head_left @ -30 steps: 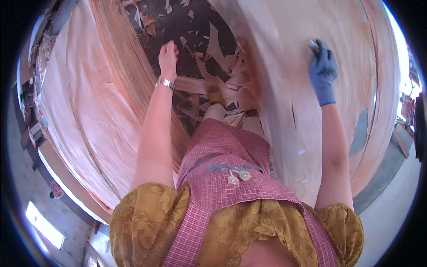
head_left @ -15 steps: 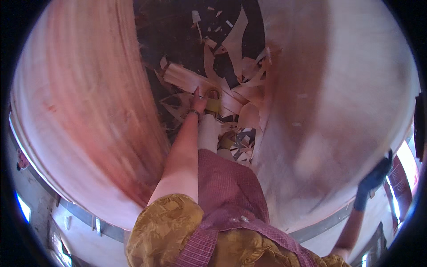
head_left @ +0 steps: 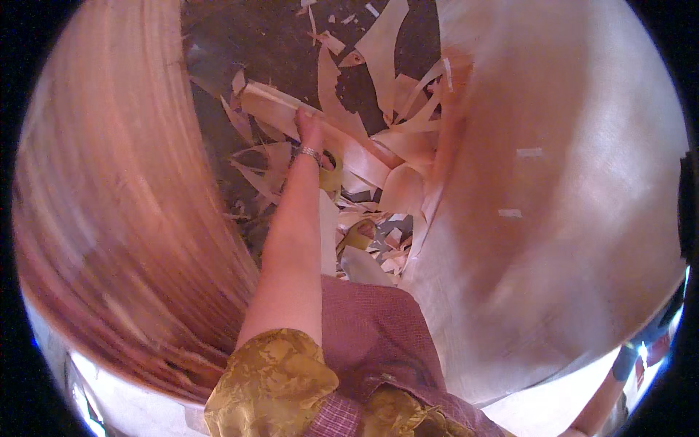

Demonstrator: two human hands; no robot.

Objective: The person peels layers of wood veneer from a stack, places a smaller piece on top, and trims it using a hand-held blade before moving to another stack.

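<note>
My bare left hand (head_left: 309, 130), with a bracelet at the wrist, reaches down to the floor. Its fingers close on the upper edge of a long, curled strip of pale wood veneer (head_left: 342, 149). At the far right rim, my right hand (head_left: 645, 333), in a dark blue glove, is near the outer edge of the large pale veneer sheet (head_left: 553, 277). That hand is small and blurred, so its fingers cannot be made out. Torn veneer pieces (head_left: 382, 54) lie beyond and beside my left hand.
A tall layered stack of veneer sheets (head_left: 124, 204) curves up on my left. Dark floor (head_left: 255, 44) shows between the stack and the sheet, strewn with scraps. My feet, in olive slippers (head_left: 333, 175), stand among the offcuts. Two small white tape pieces (head_left: 530, 152) mark the right sheet.
My left hand has moved farther forward and closed on the curled veneer strip. My right hand has dropped lower and nearer the right rim. The view has shifted.
</note>
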